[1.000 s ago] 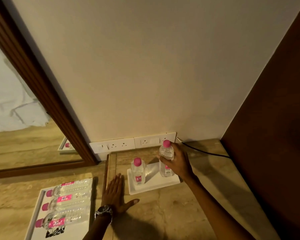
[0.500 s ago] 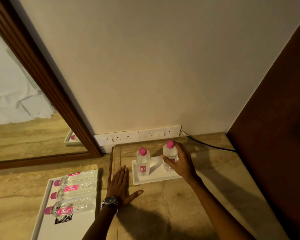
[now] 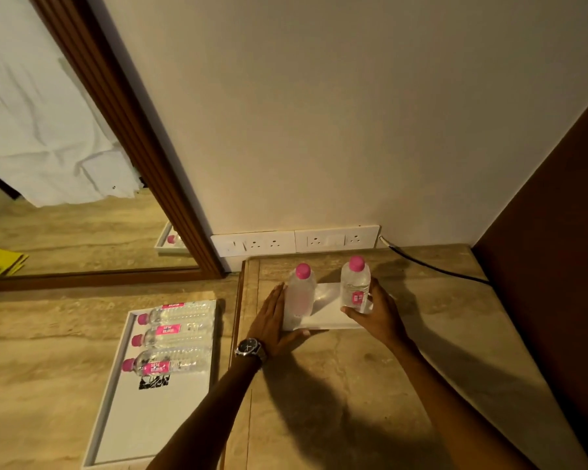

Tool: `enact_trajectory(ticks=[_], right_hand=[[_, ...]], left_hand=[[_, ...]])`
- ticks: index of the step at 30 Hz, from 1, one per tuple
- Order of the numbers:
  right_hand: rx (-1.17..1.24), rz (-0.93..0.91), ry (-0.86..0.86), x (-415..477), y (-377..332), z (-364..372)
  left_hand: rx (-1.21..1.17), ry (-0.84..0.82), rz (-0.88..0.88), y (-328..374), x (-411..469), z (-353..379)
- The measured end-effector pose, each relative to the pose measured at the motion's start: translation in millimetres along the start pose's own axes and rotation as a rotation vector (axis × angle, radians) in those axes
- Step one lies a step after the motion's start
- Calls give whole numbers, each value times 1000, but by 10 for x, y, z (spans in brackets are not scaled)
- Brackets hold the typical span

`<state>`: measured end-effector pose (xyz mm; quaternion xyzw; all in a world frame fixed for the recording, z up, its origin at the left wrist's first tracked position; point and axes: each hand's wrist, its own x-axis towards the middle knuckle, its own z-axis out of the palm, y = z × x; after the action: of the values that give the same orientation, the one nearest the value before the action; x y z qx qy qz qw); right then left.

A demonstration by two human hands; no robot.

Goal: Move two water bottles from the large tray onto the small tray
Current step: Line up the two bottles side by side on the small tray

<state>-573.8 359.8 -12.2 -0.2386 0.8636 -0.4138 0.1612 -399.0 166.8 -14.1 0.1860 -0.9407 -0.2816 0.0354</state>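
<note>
The small white tray [image 3: 323, 321] lies on the stone counter near the wall. Two clear water bottles with pink caps stand upright on it, the left bottle [image 3: 300, 295] and the right bottle [image 3: 354, 286]. My left hand [image 3: 272, 322] cups the tray's left front corner: straight fingers run along the left bottle's side and the thumb lies along the tray's front rim. My right hand [image 3: 379, 313] wraps the base of the right bottle at the tray's right end. The large white tray [image 3: 116, 395] lies at the lower left with three bottles [image 3: 174, 339] on their sides.
White wall sockets [image 3: 294, 239] sit just behind the small tray, and a black cable [image 3: 431, 268] runs along the counter's back right. A dark wooden panel [image 3: 557, 266] closes the right side. A wood-framed mirror [image 3: 65, 164] fills the left.
My left hand has left the bare counter and moved up to the small tray's left corner. My right hand has slid down the right bottle to its base.
</note>
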Motion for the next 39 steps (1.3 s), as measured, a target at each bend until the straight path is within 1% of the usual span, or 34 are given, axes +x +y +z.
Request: enact_trajectory(ticks=[3,5,8,12,17,24,31,36,39], right_hand=[[6,35,-32,-11,3,35],[8,55,-22,-13,-34,51],[-3,61,6,-33,-92,92],[-39,87,52,-100,-110,134],[-53,93,42,-139,-127,143],[-76,76,31,-128,-151,85],[-144,77,51,-106,-175,57],[-142,60,71,-139,-148,54],[-123,45,51,-154,-130,26]], left_hand=[[-256,76,-116,193,74,-6],[-338,146,-204,285,109,40],[-410,224,-263,317,167,95],[-418,216,-246,299,250,99],[-427,215,-257,313,258,110],[-465,275,-304,380,166,206],[-468,289,-342,422,151,220],[-441,281,-323,424,148,207],[-426,276,-319,415,152,205]])
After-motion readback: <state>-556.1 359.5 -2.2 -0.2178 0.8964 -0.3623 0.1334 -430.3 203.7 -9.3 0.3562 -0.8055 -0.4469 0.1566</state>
